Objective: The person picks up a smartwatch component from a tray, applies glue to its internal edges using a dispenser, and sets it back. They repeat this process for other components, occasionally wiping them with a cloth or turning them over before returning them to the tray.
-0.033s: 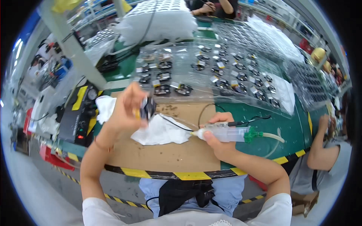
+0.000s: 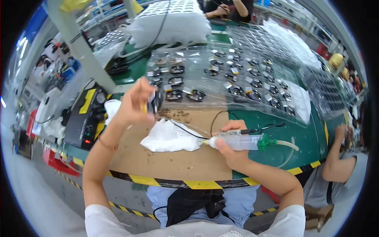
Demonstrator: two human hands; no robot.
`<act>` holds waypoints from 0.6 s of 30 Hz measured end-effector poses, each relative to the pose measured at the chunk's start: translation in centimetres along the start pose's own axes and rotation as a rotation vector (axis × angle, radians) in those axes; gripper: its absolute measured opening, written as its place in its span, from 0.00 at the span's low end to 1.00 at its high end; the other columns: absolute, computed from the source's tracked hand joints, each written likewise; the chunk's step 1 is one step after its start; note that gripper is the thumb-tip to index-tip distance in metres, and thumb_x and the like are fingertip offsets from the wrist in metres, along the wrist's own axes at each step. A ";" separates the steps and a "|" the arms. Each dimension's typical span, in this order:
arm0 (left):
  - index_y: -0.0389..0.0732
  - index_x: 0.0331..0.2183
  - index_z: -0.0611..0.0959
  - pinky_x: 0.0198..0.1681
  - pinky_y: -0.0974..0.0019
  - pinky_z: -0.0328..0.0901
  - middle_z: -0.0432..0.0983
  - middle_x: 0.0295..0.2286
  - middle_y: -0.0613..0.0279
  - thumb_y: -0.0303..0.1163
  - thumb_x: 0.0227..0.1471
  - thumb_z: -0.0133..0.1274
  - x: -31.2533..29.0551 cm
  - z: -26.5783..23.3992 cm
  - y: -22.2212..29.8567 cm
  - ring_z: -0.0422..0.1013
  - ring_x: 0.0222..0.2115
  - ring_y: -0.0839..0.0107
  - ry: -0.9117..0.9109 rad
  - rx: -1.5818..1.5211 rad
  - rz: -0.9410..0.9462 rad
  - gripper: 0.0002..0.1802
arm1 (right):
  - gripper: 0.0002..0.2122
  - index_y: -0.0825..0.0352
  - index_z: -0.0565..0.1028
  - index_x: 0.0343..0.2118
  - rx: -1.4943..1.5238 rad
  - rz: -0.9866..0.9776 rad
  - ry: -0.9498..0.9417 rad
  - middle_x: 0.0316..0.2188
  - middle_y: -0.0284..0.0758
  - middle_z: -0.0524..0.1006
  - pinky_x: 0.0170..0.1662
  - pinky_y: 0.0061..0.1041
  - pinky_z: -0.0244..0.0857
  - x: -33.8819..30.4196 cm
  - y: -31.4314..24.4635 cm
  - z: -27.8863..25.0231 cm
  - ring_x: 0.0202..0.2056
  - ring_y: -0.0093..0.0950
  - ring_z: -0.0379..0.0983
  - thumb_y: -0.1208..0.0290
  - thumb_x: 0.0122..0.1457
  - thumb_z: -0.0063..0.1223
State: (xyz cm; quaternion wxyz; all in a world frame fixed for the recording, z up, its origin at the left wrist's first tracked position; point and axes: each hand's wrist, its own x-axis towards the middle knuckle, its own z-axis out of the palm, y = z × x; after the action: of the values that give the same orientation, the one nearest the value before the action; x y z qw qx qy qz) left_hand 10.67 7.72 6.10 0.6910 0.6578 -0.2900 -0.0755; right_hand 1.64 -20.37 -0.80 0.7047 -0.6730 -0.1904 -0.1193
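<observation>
My left hand [image 2: 138, 103] is raised over the left part of a brown cardboard sheet [image 2: 177, 168]. Its thumb and fingers pinch a small black rounded part [image 2: 155, 102] with a yellow bit at its side; motion blurs the detail. In my right hand [image 2: 234, 152] lies a translucent dispensing syringe [image 2: 246, 142], gripped near its front, with a green cap [image 2: 265, 142] and a clear hose at the rear. Its narrow tip points left, over the edge of a crumpled white cloth [image 2: 169, 136]. A black cable runs along the syringe.
Beyond the cardboard, clear plastic trays [image 2: 197, 81] hold several small black parts. A black control box [image 2: 85, 118] with a red light stands left, near a post [image 2: 75, 47]. Wrapped tray stacks [image 2: 169, 27] rise behind. A co-worker's arm [image 2: 335, 158] is at right; another person works opposite.
The picture shifts slightly, with the scene moving a little right. My left hand lifts the black part slightly against the cardboard; the right hand keeps the syringe in nearly the same place.
</observation>
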 end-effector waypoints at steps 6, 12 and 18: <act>0.38 0.35 0.72 0.37 0.74 0.62 0.70 0.35 0.65 0.18 0.32 0.61 3.8 -8.7 1.3 0.66 0.33 0.80 0.063 0.458 -0.159 0.23 | 0.17 0.66 0.60 0.37 0.046 0.026 -0.032 0.29 0.35 0.71 0.35 0.21 0.63 -0.5 0.1 1.0 0.33 0.22 0.69 0.73 0.48 0.57; 0.41 0.37 0.78 0.32 0.72 0.62 0.71 0.32 0.66 0.27 0.28 0.63 4.4 -8.8 0.3 0.65 0.30 0.77 -0.356 0.901 -0.338 0.26 | 0.17 0.65 0.58 0.37 -0.071 0.088 -0.109 0.30 0.35 0.68 0.38 0.23 0.66 -1.0 0.1 0.2 0.35 0.24 0.71 0.74 0.49 0.54; 0.40 0.38 0.79 0.29 0.73 0.64 0.74 0.31 0.62 0.30 0.29 0.61 3.9 -7.2 2.1 0.69 0.27 0.74 -0.428 1.064 -0.417 0.26 | 0.16 0.65 0.66 0.34 -0.039 -0.120 -0.061 0.23 0.29 0.69 0.24 0.19 0.59 -0.3 -0.3 0.6 0.22 0.17 0.65 0.68 0.45 0.61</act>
State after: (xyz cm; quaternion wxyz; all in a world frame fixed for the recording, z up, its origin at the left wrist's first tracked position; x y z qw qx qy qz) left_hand 16.88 12.35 9.54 0.1644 0.9259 -0.2855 -0.1846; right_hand 1.15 -19.79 -0.70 0.6769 -0.6772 -0.2496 -0.1444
